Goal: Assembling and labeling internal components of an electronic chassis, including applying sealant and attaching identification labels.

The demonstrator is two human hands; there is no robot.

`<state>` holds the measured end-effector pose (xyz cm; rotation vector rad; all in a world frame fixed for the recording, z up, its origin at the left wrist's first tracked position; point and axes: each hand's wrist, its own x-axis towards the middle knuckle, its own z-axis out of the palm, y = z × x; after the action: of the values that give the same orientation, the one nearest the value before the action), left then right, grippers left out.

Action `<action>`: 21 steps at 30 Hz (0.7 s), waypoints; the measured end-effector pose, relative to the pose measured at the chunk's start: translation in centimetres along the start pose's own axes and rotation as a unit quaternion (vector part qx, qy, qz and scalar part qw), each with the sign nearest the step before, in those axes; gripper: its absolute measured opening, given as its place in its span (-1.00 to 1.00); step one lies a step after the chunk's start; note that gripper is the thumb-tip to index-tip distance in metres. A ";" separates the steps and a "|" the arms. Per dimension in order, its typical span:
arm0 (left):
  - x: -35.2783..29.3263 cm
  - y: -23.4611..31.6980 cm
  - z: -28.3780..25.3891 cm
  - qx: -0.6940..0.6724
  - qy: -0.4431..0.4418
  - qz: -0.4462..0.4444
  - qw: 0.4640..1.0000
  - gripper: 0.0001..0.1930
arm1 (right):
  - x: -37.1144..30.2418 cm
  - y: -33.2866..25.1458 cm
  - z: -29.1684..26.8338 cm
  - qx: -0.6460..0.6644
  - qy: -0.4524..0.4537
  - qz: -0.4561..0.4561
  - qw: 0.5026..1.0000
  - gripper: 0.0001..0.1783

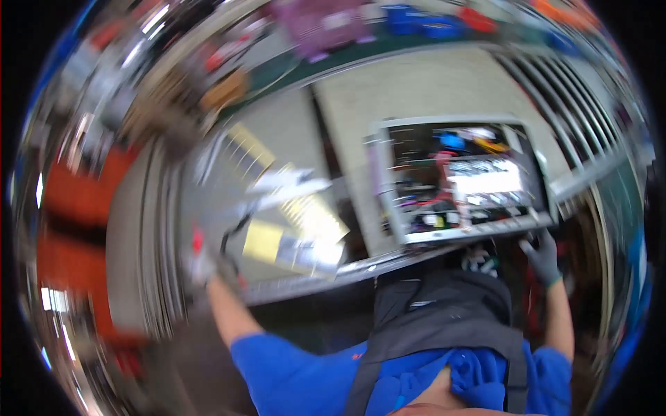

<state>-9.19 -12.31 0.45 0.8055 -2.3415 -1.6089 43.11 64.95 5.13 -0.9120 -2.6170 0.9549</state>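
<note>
Standing at the near edge of the pale grey worktable (pixel 409 80), I have yellow-and-white paper sheets (pixel 262 239) scattered over its left part, with a dark curved cord (pixel 226 240) between them and my left hand (pixel 201 267). Grey metal rollers (pixel 572 104) line the far right, and beyond the far edge sit a purple container (pixel 326 28) and blue bins (pixel 420 22), contents too blurred to tell. The open, silver-rimmed rectangular metal case (pixel 479 229) lies on the right part of the table, near my edge; inside are a bright silver block (pixel 485 182), a blue part (pixel 452 141), yellow wires (pixel 490 145) and red wires (pixel 442 166). It faces up, its long axis running left to right, the right end slightly farther away. My grey-gloved right hand (pixel 543 258) is just beside its near right corner, thumb and fingers parted, holding nothing I can see. My left is by a small red object (pixel 198 240); blur hides its grip, so I cannot tell.
</note>
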 end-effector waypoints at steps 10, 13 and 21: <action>-21.7 13.2 7.0 -0.135 -0.127 0.425 0.886 -0.43 | -2.2 -17.2 -4.7 0.293 0.175 -0.175 0.924 -0.29; -38.6 17.0 17.6 -0.268 -0.352 0.376 0.814 -0.51 | 0.6 -21.7 -0.1 0.248 0.108 -0.343 0.899 -0.09; -60.7 20.6 22.0 -0.127 -0.624 0.453 0.624 -0.57 | 2.0 -16.4 -2.6 0.425 0.214 -0.156 0.866 -0.47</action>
<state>25.02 43.11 19.37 -1.8791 -2.1148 -1.9738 34.64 57.66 17.57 -0.3791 -1.6152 1.4140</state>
